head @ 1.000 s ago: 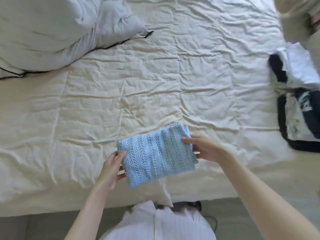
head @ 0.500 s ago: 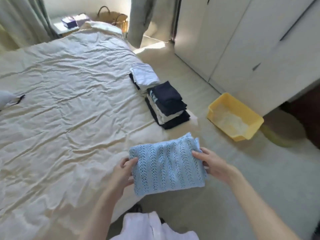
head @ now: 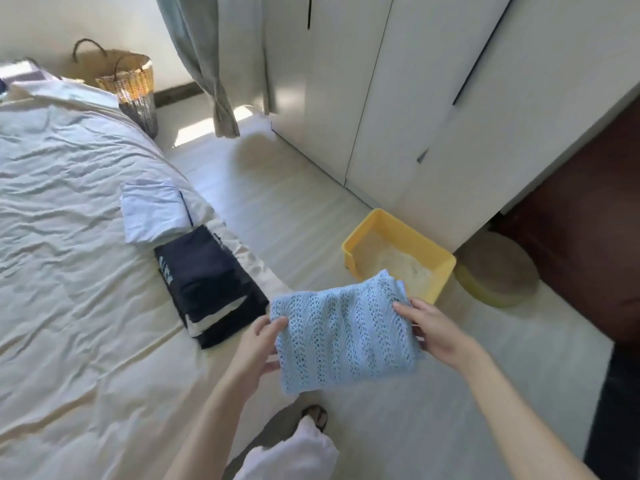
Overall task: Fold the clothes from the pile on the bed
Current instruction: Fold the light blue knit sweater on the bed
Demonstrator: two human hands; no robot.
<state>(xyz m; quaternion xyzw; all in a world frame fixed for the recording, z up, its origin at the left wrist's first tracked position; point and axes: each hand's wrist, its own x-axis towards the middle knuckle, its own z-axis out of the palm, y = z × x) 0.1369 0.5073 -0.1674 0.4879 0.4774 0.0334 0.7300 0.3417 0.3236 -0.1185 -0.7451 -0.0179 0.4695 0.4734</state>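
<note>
Both hands grasp a folded light-blue knit sweater (head: 341, 336) in the air just off the bed's edge: the left hand (head: 258, 344) pinches its left side, thumb on top, and the right hand (head: 434, 332) grips its right side. Beyond the left hand, a stack of folded dark navy clothes (head: 207, 282) lies near the edge of the bed (head: 69, 271), with a folded white garment (head: 152, 211) just behind it. On the floor stands a yellow tray (head: 398, 252); farther off, a woven basket (head: 126, 79).

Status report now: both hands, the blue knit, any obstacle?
Left hand and right hand grip folded blue knit, held in air. Dark folded stack on bed. Nothing blocking.
</note>
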